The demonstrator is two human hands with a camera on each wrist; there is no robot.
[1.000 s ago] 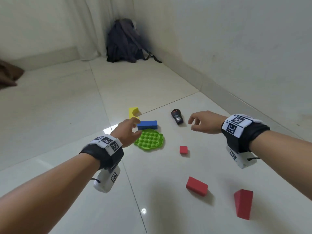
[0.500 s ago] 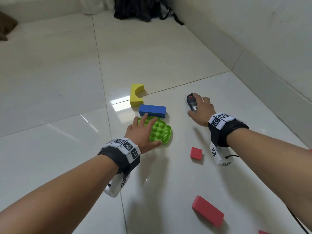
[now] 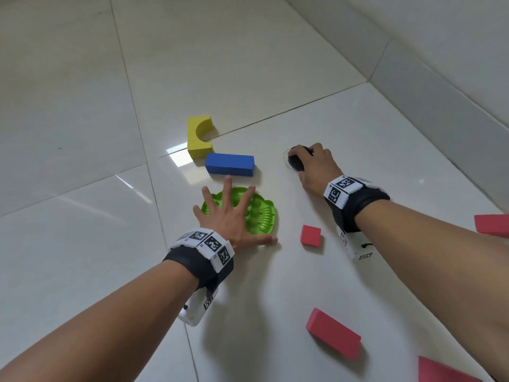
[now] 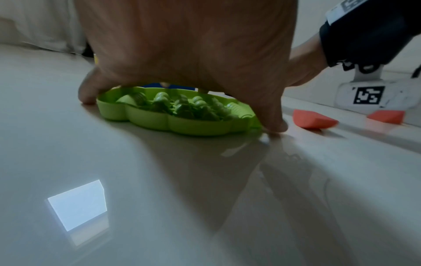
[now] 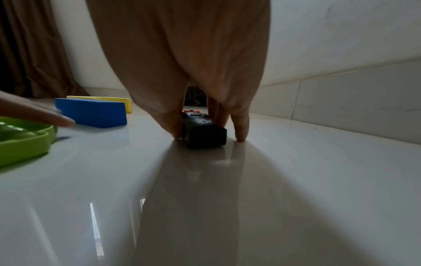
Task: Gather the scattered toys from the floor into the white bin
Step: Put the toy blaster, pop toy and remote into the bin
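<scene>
The left hand lies spread wide over the green bubble toy, which sits flat on the tiled floor. Its fingers are straight and fanned, and in the left wrist view the thumb and little finger come down to the floor at either edge of the toy, so the hand straddles it without curling round it. The right hand is closed over the small black toy car; the right wrist view shows the thumb against one side of the car and fingers on the other, with the car on the floor. Just beyond the green toy lie a blue block and a yellow arch block, touching. A red cube sits between the two wrists, and a red long block lies nearer the person.
</scene>
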